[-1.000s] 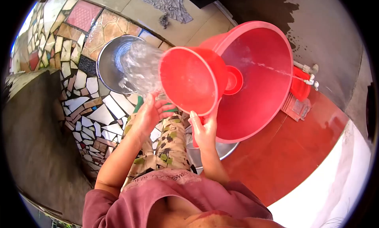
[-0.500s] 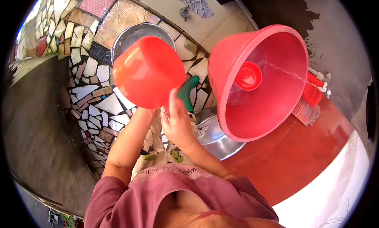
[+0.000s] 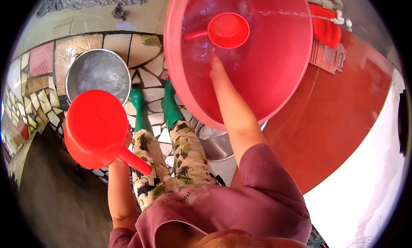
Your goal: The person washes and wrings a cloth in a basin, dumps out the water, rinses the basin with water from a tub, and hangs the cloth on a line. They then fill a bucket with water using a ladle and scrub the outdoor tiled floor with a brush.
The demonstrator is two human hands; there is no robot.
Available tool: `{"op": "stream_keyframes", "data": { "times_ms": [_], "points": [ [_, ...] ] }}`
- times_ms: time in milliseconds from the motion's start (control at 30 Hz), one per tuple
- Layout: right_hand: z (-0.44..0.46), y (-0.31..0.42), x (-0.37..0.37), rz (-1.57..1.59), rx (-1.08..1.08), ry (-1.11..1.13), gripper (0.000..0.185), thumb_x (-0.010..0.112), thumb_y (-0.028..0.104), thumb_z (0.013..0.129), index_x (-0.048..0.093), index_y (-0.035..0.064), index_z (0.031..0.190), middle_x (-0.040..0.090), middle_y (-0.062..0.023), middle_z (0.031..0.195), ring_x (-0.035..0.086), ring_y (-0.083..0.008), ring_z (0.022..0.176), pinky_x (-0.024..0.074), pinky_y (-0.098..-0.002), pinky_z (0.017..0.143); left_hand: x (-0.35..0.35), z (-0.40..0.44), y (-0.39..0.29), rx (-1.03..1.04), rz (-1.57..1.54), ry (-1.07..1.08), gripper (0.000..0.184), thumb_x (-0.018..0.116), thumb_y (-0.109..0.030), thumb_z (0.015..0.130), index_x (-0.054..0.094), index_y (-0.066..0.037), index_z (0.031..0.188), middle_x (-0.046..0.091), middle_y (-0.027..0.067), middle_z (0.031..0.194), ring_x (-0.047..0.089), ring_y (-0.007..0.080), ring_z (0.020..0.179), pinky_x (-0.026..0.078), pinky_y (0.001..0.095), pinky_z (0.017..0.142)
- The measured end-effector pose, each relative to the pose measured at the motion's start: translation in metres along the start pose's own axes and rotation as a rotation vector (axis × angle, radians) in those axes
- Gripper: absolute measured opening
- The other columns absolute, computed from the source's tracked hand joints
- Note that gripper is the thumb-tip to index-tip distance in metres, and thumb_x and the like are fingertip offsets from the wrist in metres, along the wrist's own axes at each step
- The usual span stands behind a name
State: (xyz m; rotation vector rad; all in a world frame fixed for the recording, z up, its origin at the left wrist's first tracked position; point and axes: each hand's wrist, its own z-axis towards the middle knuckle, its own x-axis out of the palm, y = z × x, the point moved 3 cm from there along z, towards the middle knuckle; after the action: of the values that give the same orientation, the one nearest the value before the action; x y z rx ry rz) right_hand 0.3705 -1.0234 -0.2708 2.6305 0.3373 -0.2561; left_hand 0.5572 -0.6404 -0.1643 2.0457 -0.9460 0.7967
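The large red dipper (image 3: 96, 127) is tipped with its round underside towards me, its handle pointing down to the right. My left hand (image 3: 129, 135) grips its rim from behind, mostly hidden by the bowl. My right hand (image 3: 216, 67) is inside the big red tub (image 3: 176, 59), just below a small red dipper (image 3: 228, 30) whose handle points left; its fingers are seen edge-on and their pose is unclear. Below the small dipper, a gap shows between it and my fingertips. A metal bucket (image 3: 98, 74) with water in it stands behind the large dipper.
A thin stream of water runs into the tub from a white tap (image 3: 340, 21) at the right. A metal basin (image 3: 216, 145) sits partly under the tub. Green boots (image 3: 171, 104) stand on the mosaic floor. Grey cloth (image 3: 90, 0) lies at the top left.
The water pouring from the large dipper has stopped. The large dipper has moved down and left with my left hand; my right hand has left it and reached into the tub.
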Motion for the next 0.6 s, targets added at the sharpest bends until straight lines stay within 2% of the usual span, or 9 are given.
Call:
{"op": "stream_keyframes", "data": {
  "times_ms": [33, 100, 200, 267, 300, 367, 400, 500, 600],
  "points": [
    [0.015, 0.0, 0.012, 0.13, -0.054, 0.132, 0.081, 0.051, 0.071, 0.074, 0.042, 0.0103, 0.127, 0.045, -0.016, 0.124, 0.052, -0.0312, 0.096, 0.0438, -0.0491, 0.083, -0.009, -0.003, 0.002, -0.032, 0.013, 0.004, 0.028, 0.053, -0.017, 0.086, 0.052, 0.008, 0.1, 0.052, 0.017, 0.093, 0.053, 0.0256, 0.079, 0.049, 0.0319, 0.063],
    [0.029, 0.007, 0.047, 0.187, -0.039, 0.002, 0.091, 0.044, 0.08, 0.069, 0.042, 0.0119, 0.129, 0.047, -0.0154, 0.122, 0.052, -0.0311, 0.097, 0.0401, -0.052, 0.086, -0.013, -0.008, 0.006, -0.028, 0.1, -0.018, 0.029, 0.053, -0.016, 0.087, 0.053, 0.009, 0.101, 0.052, 0.0166, 0.093, 0.053, 0.0251, 0.079, 0.049, 0.0313, 0.062],
    [0.073, 0.003, 0.093, 0.384, -0.166, 0.155, 0.085, 0.044, 0.078, 0.07, 0.049, 0.0103, 0.121, 0.054, -0.013, 0.113, 0.052, -0.0309, 0.096, 0.0393, -0.0542, 0.086, -0.013, -0.005, 0.013, -0.033, 0.245, -0.034, 0.029, 0.053, -0.016, 0.087, 0.053, 0.01, 0.101, 0.053, 0.0164, 0.092, 0.054, 0.0238, 0.078, 0.049, 0.0297, 0.06],
    [0.102, -0.006, 0.113, 0.474, -0.143, 0.35, 0.071, 0.05, 0.071, 0.073, 0.055, 0.0073, 0.104, 0.059, -0.0101, 0.098, 0.053, -0.0289, 0.095, 0.041, -0.0538, 0.085, -0.016, -0.003, 0.014, -0.042, 0.31, -0.034, 0.03, 0.053, -0.016, 0.087, 0.053, 0.01, 0.101, 0.053, 0.0165, 0.092, 0.055, 0.023, 0.077, 0.049, 0.0287, 0.058],
    [0.109, -0.015, 0.115, 0.48, -0.129, 0.346, 0.071, 0.05, 0.071, 0.073, 0.055, 0.0073, 0.104, 0.059, -0.0101, 0.098, 0.053, -0.0289, 0.095, 0.041, -0.0538, 0.085, -0.02, -0.002, 0.016, -0.023, 0.317, -0.069, 0.03, 0.054, -0.016, 0.086, 0.054, 0.01, 0.1, 0.054, 0.0166, 0.093, 0.055, 0.0227, 0.076, 0.049, 0.028, 0.057],
    [0.102, -0.012, 0.11, 0.521, -0.314, 0.142, 0.048, 0.059, 0.054, 0.079, 0.055, 0.0069, 0.087, 0.06, -0.0081, 0.087, 0.057, -0.0258, 0.084, 0.0455, -0.0475, 0.081, -0.023, 0.002, 0.023, -0.002, 0.313, -0.077, 0.029, 0.055, -0.015, 0.085, 0.054, 0.01, 0.1, 0.054, 0.0171, 0.095, 0.055, 0.0226, 0.076, 0.048, 0.027, 0.056],
    [0.092, -0.012, 0.101, 0.52, -0.311, 0.141, 0.048, 0.059, 0.054, 0.079, 0.055, 0.0069, 0.087, 0.06, -0.0081, 0.087, 0.057, -0.0258, 0.084, 0.0455, -0.0475, 0.081, -0.025, 0.004, 0.026, -0.002, 0.312, -0.08, 0.029, 0.055, -0.015, 0.085, 0.054, 0.01, 0.1, 0.054, 0.0171, 0.095, 0.055, 0.0226, 0.076, 0.048, 0.027, 0.056],
    [0.039, 0.007, 0.053, 0.691, -0.108, 0.604, 0.026, 0.062, 0.028, 0.081, 0.055, 0.0053, 0.092, 0.059, -0.003, 0.08, 0.057, -0.0192, 0.064, 0.0483, -0.033, 0.072, -0.024, 0.009, 0.03, 0.007, 0.274, -0.096, 0.028, 0.055, -0.014, 0.085, 0.053, 0.009, 0.101, 0.054, 0.0174, 0.094, 0.054, 0.0235, 0.076, 0.047, 0.0278, 0.058],
    [-0.022, 0.039, 0.004, 0.485, 0.063, 0.388, 0.028, 0.059, 0.028, 0.084, 0.054, 0.0033, 0.096, 0.055, -0.0024, 0.073, 0.052, -0.0151, 0.059, 0.0469, -0.029, 0.062, 0.0, 0.018, 0.044, -0.024, 0.268, -0.031, 0.025, 0.054, -0.013, 0.085, 0.053, 0.008, 0.099, 0.053, 0.0172, 0.092, 0.053, 0.0234, 0.076, 0.045, 0.0279, 0.056]
  ]
}}
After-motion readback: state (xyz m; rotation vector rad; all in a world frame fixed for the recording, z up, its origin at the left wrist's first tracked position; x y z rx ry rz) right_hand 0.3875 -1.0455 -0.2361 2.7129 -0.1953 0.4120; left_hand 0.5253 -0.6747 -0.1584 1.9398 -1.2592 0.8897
